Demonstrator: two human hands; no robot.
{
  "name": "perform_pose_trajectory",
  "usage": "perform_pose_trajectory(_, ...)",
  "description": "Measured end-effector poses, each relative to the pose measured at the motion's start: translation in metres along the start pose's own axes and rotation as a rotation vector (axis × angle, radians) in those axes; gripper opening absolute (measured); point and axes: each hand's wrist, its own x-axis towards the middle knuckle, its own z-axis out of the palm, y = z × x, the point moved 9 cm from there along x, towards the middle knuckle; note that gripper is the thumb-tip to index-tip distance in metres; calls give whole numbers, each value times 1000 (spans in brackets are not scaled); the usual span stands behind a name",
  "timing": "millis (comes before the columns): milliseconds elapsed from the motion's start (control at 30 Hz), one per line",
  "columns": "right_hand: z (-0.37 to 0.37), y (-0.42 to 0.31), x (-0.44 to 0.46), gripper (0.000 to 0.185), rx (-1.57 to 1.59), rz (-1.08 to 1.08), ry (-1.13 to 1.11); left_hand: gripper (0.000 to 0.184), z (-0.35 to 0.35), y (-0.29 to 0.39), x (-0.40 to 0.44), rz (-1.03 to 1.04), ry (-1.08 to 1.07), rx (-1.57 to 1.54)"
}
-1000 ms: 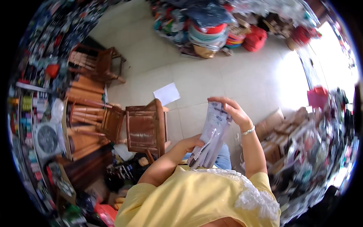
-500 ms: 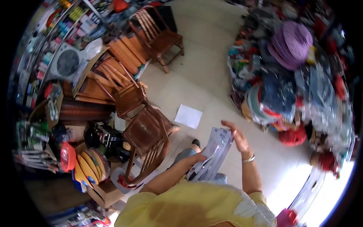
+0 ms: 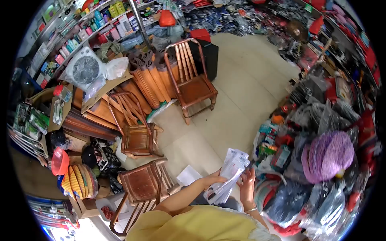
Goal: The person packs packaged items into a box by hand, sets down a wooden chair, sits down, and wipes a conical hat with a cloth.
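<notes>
A stack of flat clear plastic packs with pale contents is held in front of my yellow shirt. My left hand grips the stack from its left side, its fingers partly hidden by the packs. The upper ends fan out a little. On the other side, my right hand is open with fingers stretched upward, close by the stack's right edge; whether it touches cannot be made out. A bracelet circles the right wrist. What lies inside the packs is too small to name.
Wooden chairs stand to the left, one very near my left arm. A white sheet lies on the tiled floor. Piled goods with purple hats crowd the right side. Rolled mats and stocked shelves are at left.
My view has tilted up and shifted, showing more of the room's far end. The packs have spread at the top. My right hand, raised beside them before, is now lower along their right edge.
</notes>
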Motion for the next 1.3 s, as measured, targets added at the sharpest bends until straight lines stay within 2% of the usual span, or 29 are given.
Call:
perform_pose_trajectory(33, 15, 2, 23, 88, -57, -32, -116, 86, -3, 17, 21, 12, 21, 1)
perform_pose_trajectory(67, 29, 4, 44, 90, -112, -74, -233, 89, -10, 44, 48, 158, 138, 254)
perform_pose_trajectory(100, 29, 11, 62, 87, -128, -29, -115, 93, -12, 77, 68, 302, 252, 509)
perform_pose_trajectory(133, 24, 13, 84, 84, -148, 14, 4, 93, -14, 98, 88, 318, 262, 516)
perform_pose_trajectory(200, 19, -12, 151, 79, -129, 29, -11, 97, -17, 139, 132, 277, 370, 366)
perform_pose_trajectory(267, 12, -30, 215, 72, -56, 96, -36, 92, -43, 168, 187, 343, 394, 367)
perform_pose_trajectory(300, 10, -40, 248, 66, -128, 116, -85, 88, -51, 187, 204, 278, 467, 298)
perform_pose_trajectory(333, 9, -44, 279, 63, -196, 233, -168, 85, -57, 203, 220, 219, 536, 228)
perform_pose_trajectory(367, 17, -60, 316, 61, -209, 116, -286, 85, -58, 228, 237, 245, 537, 219)
perform_pose_trajectory(400, 29, -78, 347, 59, -212, 2, -401, 82, -59, 258, 242, 365, 536, 200)
perform_pose_trajectory(433, 41, -99, 369, 66, -298, 67, -521, 78, -65, 286, 240, 469, 536, 192)
perform_pose_trajectory(467, 52, -118, 396, 66, -279, 72, -519, 76, -88, 299, 245, 445, 542, 76)
perform_pose_trajectory(500, 66, -131, 412, 69, -305, 132, -630, 74, -106, 305, 248, 416, 549, -56)
perform_pose_trajectory(567, 81, -144, 454, 75, -341, 227, -810, 70, -120, 353, 231, 391, 710, -94)
perform_pose_trajectory(600, 86, -152, 480, 76, -325, 270, -848, 72, -132, 365, 223, 217, 886, -151)
perform_pose_trajectory(667, 95, -163, 533, 76, -298, 348, -883, 84, -168, 391, 243, 440, 676, -243)
perform_pose_trajectory(767, 85, -149, 643, 73, -430, 325, -975, 80, -196, 443, 273, 552, 782, -192)
perform_pose_trajectory(800, 81, -151, 684, 73, -430, 316, -979, 77, -211, 462, 288, 609, 852, -264)
perform_pose_trajectory(833, 62, -147, 729, 70, -585, 345, -860, 74, -226, 475, 300, 658, 921, -335)
perform_pose_trajectory(867, 42, -144, 773, 68, -735, 379, -735, 61, -266, 469, 318, 652, 991, -416)
perform_pose_trajectory(933, -13, -143, 854, 62, -878, 361, -501, 52, -297, 522, 357, 710, 1075, -555)
perform_pose_trajectory(1000, -102, -130, 929, 58, -1055, 286, -291, 45, -297, 614, 406, 700, 991, -664)
perform_pose_trajectory(1067, -161, -140, 974, 48, -834, 408, -80, 45, -320, 688, 438, 639, 980, -530)
perform_pose_trajectory(1133, -173, -182, 995, 42, -694, 654, 36, 47, -344, 758, 468, 671, 904, -370)
perform_pose_trajectory(1167, -174, -194, 1016, 41, -699, 692, 56, 49, -356, 787, 483, 713, 897, -399)
perform_pose_trajectory(1200, -181, -201, 1040, 40, -755, 685, 62, 50, -372, 811, 498, 743, 840, -407)
perform_pose_trajectory(1300, -222, -187, 1129, 37, -1035, 632, -3, 46, -406, 873, 541, 763, 913, -513)
